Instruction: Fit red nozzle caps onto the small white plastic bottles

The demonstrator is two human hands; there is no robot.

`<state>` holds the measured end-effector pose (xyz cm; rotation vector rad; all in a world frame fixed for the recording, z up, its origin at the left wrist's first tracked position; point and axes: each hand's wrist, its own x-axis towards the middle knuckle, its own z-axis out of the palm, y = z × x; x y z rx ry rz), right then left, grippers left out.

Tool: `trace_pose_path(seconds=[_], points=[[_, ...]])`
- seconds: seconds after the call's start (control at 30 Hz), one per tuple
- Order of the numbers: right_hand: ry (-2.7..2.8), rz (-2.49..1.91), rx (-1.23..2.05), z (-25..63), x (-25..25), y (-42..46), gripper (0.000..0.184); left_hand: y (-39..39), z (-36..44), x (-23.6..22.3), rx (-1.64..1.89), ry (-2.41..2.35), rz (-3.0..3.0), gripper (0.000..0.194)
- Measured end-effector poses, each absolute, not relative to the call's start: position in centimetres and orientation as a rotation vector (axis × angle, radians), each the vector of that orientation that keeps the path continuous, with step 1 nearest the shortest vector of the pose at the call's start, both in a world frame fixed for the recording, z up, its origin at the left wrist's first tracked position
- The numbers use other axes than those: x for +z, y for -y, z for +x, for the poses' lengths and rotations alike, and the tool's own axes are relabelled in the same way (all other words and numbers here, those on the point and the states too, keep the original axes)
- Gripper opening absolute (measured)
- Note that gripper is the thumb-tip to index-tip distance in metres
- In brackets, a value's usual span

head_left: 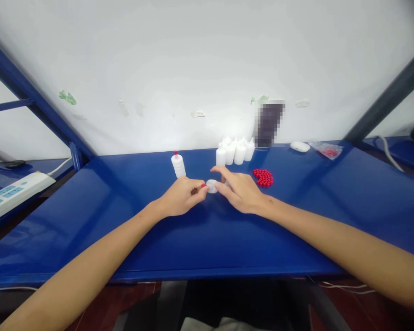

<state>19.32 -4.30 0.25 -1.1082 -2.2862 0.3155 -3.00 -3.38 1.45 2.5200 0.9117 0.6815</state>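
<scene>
Over the middle of the table, my left hand (188, 195) is closed, thumb and fingertips pinching a small red cap (203, 185). Right beside the cap is a white round plastic piece (212, 186); whether it is a bottle's end or a lid I cannot tell. My right hand (239, 188) grips this piece from the right with the thumb, while its index finger stretches forward above it and the other fingers are mostly hidden. Just behind my left hand stands a white ribbed bottle (178, 165) with a red tip.
Several white nozzle bottles (235, 151) stand near the wall. A cluster of red caps (263, 178) lies to their right on the blue table (210, 243). Further right are a white oval object (300, 146) and a clear bag (327, 150) with red pieces. A power strip (15, 193) sits far left.
</scene>
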Motion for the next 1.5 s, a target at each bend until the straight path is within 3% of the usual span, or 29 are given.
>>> trace_pose_path(seconds=[0.33, 0.53, 0.67, 0.93, 1.3, 1.5], points=[[2.112, -0.948, 0.483, 19.4, -0.2, 4.1, 0.033, 1.9, -5.1, 2.5, 0.303, -1.185, 2.524, 0.049], [1.974, -0.711, 0.824, 18.9, -0.6, 4.6, 0.038, 3.1, -4.5, 3.0, 0.760, -0.959, 2.852, 0.044], [2.037, -0.669, 1.006, 18.6, -0.2, 5.3, 0.029, 4.4, -3.1, 2.5, 1.007, -0.659, 3.049, 0.040], [2.261, -0.498, 0.961, 18.7, 0.5, 5.6, 0.023, 5.1, -1.9, 1.5, 1.012, -0.517, 3.216, 0.038], [2.397, -0.602, 0.794, 18.6, 1.1, 6.1, 0.046, 4.9, -1.8, 0.8, 0.931, -0.515, 3.265, 0.040], [2.418, -0.664, 0.743, 18.5, 1.4, 6.5, 0.045, 5.0, -1.5, 0.3, 0.899, -0.538, 3.273, 0.036]])
